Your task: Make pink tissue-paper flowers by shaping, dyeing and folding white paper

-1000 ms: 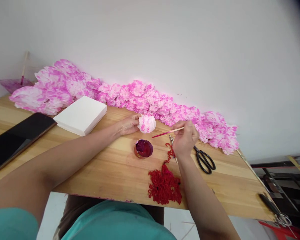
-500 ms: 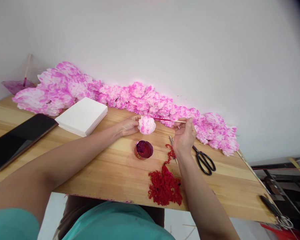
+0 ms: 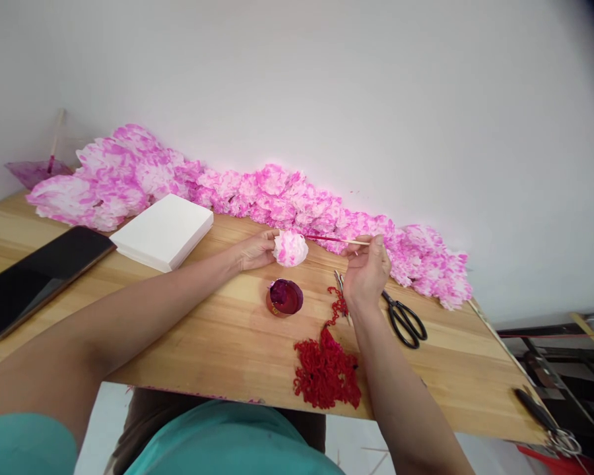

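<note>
**One puffy flower [image 3: 291, 249] and one thin stick [image 3: 334, 239], one in each hand**

At the far left, a purple thing [image 3: 27, 173] sits at the back with a pale stick [image 3: 58, 135] poking up from it. Nearer, a big black phone [image 3: 42, 280] lies on the wooden table [image 3: 218, 336]. Next comes a flat white block [image 3: 163, 227]. Behind it, a long heap of pink and white flowers [image 3: 272, 191] runs along the wall [image 3: 356, 99] to the right.

The left hand [image 3: 257, 251] has its fingers closed on the left side of the puffy flower, up over the table. Just below the flower is a small cup [image 3: 284, 297], dark red inside. The thin stick's red end is right by the flower's right edge; I can't tell if they touch. Curly red yarn [image 3: 327, 369] lies near the table's front. The right hand [image 3: 366, 270] pinches the stick's pale end. Beside that wrist are black scissors [image 3: 406, 321], and farther right a black-handled tool [image 3: 534, 406].
</note>
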A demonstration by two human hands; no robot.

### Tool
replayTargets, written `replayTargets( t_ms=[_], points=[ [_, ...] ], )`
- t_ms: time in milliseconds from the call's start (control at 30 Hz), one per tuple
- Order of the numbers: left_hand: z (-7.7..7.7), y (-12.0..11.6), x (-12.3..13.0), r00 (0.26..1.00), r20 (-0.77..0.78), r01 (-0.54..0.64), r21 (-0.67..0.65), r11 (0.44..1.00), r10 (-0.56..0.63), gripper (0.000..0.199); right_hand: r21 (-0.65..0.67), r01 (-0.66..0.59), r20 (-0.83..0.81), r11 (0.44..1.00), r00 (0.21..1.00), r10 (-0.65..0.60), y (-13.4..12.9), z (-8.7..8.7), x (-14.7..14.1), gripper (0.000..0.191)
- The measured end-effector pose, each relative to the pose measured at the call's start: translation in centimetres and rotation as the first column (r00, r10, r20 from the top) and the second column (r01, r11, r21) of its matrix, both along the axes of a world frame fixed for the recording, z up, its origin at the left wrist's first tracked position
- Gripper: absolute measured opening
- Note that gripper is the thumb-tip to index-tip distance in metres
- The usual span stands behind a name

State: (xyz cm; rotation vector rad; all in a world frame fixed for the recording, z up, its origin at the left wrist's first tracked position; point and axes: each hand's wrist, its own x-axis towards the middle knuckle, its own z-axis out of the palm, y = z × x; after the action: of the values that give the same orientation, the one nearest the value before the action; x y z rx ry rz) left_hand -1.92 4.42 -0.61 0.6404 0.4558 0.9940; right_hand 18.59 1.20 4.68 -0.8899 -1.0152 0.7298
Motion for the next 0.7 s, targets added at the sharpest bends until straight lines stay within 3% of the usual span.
replayTargets(
  t_ms=[167,700],
  points=[
    [0.02,-0.01,-0.05,0.999,-0.050,-0.011,-0.016,1.000,0.010,0.037,-0.029,-0.002,0.031,1.000,1.000,0.003,0.07,-0.13,-0.02,0.038],
    [-0.13,0.20,-0.13,0.999,-0.038,-0.029,-0.010,1.000,0.029,0.035,-0.028,-0.012,-0.016,1.000,1.000,0.012,-0.13,0.03,-0.15,0.033]
  ],
)
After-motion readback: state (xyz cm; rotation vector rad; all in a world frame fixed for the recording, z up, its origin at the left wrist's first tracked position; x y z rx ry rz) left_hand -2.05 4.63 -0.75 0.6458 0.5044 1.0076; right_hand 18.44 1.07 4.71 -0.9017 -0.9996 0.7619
